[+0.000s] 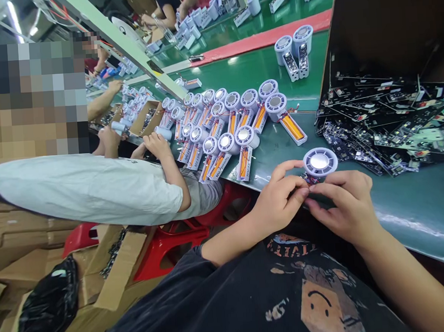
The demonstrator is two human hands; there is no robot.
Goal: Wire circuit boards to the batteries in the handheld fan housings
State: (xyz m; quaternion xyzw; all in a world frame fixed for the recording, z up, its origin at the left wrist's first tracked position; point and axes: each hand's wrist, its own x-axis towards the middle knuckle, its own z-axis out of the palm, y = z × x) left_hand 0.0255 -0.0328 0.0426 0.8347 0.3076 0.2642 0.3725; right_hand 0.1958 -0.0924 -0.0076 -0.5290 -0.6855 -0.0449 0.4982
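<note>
A small handheld fan [320,162] with a round pale lilac head stands up between my hands at the bench edge. My left hand [287,194] pinches at its wired lower part, fingertips just below the round head. My right hand [346,201] closes on the same part from the other side, its fingertips nearly meeting those of my left hand. Dark parts and thin wires show at the fingertips; the rest of the fan's lower end is hidden by my fingers. Beyond my hands lies another fan [276,106] with its orange-filled handle open.
Rows of similar fans [226,143] cover the bench to the left. A carton [330,54] spills black circuit boards [389,130] at the right. Two fans with boards [294,54] stand farther back. A co-worker in a white shirt [91,189] sits at the left, near red stools [167,249].
</note>
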